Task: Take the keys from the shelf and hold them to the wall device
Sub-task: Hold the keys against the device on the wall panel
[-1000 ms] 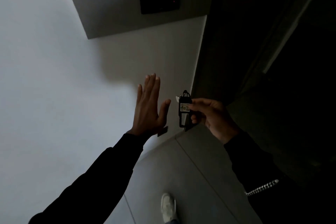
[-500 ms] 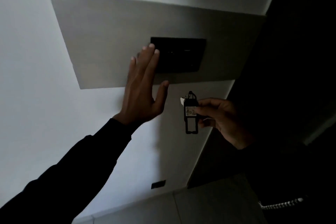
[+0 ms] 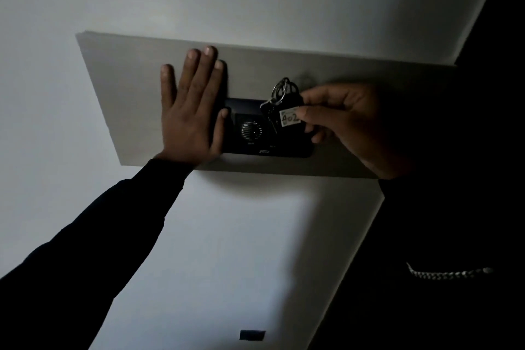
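A black wall device [image 3: 252,133] with a round speaker grille sits on a grey panel [image 3: 119,88] fixed to the white wall. My right hand [image 3: 349,122] is shut on the keys [image 3: 281,105]: a metal ring, a dark key and a black fob with a white label reading 402. The keys hang against the device's upper right part. My left hand [image 3: 190,111] lies flat and open on the panel, its thumb over the device's left edge. Dark sleeves cover both arms.
The white wall [image 3: 227,236] runs below the panel, with a small dark rectangle [image 3: 252,335] low down. A dark opening [image 3: 454,236] fills the right side beyond the wall's edge. A braided cord [image 3: 449,274] shows at the lower right.
Both hands have risen to the panel. My left hand now rests flat beside the device, and my right hand has brought the keys up onto the device's face.
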